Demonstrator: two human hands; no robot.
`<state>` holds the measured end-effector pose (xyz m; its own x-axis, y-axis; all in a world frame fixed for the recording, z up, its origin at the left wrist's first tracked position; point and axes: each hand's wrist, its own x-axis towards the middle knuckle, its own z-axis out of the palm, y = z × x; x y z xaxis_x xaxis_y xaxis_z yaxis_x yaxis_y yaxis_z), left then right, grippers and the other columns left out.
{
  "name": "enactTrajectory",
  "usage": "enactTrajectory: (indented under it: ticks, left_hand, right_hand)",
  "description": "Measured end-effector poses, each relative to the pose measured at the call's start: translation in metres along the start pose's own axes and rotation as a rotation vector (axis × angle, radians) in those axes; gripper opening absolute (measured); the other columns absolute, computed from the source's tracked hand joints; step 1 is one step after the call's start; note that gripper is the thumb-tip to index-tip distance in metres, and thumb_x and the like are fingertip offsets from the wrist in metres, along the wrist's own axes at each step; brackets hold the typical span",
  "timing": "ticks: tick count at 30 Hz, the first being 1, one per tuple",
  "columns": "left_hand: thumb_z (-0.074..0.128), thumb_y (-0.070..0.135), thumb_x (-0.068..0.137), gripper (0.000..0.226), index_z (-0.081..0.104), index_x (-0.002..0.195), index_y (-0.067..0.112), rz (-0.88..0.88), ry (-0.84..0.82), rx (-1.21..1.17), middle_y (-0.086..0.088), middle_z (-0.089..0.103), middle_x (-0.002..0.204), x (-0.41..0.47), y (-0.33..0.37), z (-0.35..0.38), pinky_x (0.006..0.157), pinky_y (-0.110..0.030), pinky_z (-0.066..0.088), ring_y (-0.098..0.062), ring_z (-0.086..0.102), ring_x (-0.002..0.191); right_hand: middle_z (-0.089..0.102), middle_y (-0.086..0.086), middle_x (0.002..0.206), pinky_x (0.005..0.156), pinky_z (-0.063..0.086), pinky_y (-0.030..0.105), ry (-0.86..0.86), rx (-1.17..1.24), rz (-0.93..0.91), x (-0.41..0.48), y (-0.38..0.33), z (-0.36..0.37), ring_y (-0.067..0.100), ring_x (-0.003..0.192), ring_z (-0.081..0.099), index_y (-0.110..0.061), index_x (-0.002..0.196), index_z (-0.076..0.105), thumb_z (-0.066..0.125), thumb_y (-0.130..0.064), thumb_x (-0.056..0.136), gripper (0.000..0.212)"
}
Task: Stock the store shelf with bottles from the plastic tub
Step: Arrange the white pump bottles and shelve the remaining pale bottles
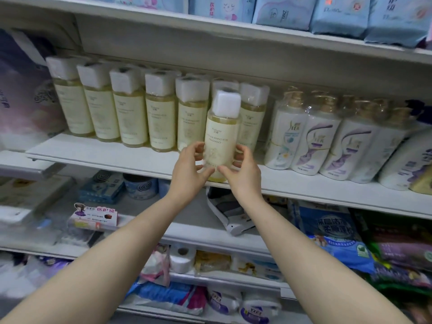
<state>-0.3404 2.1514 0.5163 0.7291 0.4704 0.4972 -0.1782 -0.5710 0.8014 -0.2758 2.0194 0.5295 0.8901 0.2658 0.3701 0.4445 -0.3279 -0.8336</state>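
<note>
Head view: bottle (222,141) (pale yellow liquid, white cap) upright at the front edge of the shelf (117,157), just ahead of the row of matching bottles (131,113). Left hand (189,169) and right hand (243,169) grip its lower body from either side, fingers curled round it.

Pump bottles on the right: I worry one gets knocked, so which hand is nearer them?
Right. The right hand grips the bottle on the side facing the pump bottles, a little left of them; the left hand grips its far side.
</note>
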Motion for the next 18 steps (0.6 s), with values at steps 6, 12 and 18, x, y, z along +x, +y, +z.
enactTrajectory:
  ticks: [6,12,18]
  left_hand:
    - [0.07,0.008,0.086,0.061,0.047,0.142,0.018,-0.023,-0.069,-0.043,0.005,0.057,0.135,0.0,-0.002,-0.005,0.097,-0.03,0.053,-0.006,0.057,0.119]
    - [0.066,0.013,0.091,0.064,0.039,0.149,0.021,-0.017,-0.191,0.022,0.004,0.058,0.139,0.019,-0.015,-0.007,0.104,-0.029,0.048,-0.007,0.053,0.128]
    - [0.065,0.016,0.092,0.071,0.031,0.154,0.027,-0.032,-0.245,0.034,0.007,0.054,0.143,0.039,-0.027,-0.001,0.103,-0.029,0.049,-0.007,0.053,0.129]
  right_hand:
    - [0.067,-0.004,0.121,0.098,0.051,0.039,-0.018,-0.025,0.019,0.007,0.006,0.005,0.011,0.108,0.064,-0.025,0.134,0.048,0.082,-0.025,0.079,0.065]
    - [0.067,-0.003,0.119,0.097,0.05,0.042,0.008,-0.092,0.045,0.028,0.01,0.015,0.016,0.107,0.064,-0.026,0.13,0.049,0.083,-0.032,0.075,0.065]
    - [0.068,-0.003,0.103,0.091,0.054,0.039,0.019,-0.072,0.071,0.051,0.013,0.022,0.016,0.096,0.067,-0.023,0.122,0.054,0.086,-0.026,0.074,0.058]
